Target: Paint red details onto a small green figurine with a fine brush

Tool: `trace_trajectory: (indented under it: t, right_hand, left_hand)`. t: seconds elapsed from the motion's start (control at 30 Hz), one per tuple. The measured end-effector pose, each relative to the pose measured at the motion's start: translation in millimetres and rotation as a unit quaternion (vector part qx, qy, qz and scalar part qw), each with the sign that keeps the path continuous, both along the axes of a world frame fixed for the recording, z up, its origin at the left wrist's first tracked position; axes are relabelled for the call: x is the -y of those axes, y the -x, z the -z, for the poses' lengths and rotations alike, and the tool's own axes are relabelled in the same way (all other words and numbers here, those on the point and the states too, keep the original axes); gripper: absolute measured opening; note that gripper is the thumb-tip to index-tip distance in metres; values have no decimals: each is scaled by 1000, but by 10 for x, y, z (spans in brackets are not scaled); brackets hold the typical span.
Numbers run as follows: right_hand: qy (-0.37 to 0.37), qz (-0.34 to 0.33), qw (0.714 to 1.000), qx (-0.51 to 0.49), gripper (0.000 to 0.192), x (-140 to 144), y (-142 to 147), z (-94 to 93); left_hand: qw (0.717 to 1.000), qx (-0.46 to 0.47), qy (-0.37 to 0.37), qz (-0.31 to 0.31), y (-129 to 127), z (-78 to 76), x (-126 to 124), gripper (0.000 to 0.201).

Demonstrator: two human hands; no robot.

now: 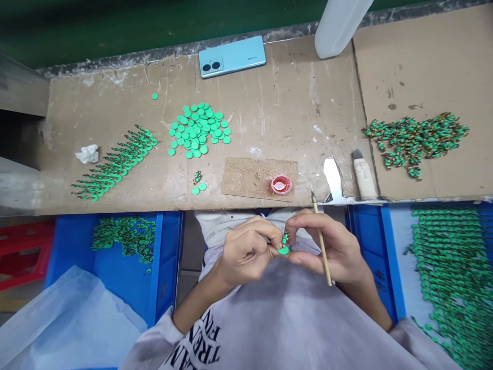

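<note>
Over the lap, below the cardboard bench (269,113), the left hand (246,254) and right hand (327,246) both pinch a small green piece (284,245), the right also gripping a thin stick (321,241).

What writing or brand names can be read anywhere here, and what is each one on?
"vivo": small logo on the back of the light blue phone lying on the cardboard bench top.
"TREN" and "FIN": large dark letters, upside down and partly cut off, on the person's grey shirt; smaller print beside them is too blurred to read.
No other text shows.
</note>
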State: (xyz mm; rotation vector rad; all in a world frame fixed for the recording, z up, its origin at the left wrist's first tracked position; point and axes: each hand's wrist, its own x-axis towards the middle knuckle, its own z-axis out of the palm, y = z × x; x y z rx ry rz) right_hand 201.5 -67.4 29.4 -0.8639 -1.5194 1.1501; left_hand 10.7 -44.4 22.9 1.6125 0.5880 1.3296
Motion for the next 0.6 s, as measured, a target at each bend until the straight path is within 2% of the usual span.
trace_trajectory:
  t: [0.17, 0.43, 0.6]
  right_hand:
    - [4, -13, 1000, 22, 35, -12, -22, -18]
    - [-13, -16, 1000, 17, 31, -21, -10, 4]
    - [-14, -23, 1000, 15, 31, -32, -3, -10]
  left_hand:
    - [998, 2, 46, 36, 15, 2, 5, 32]
    - [998, -18, 45, 29, 31, -5, -3, 30]
    - [998, 4, 45, 36, 30, 8, -8, 30]
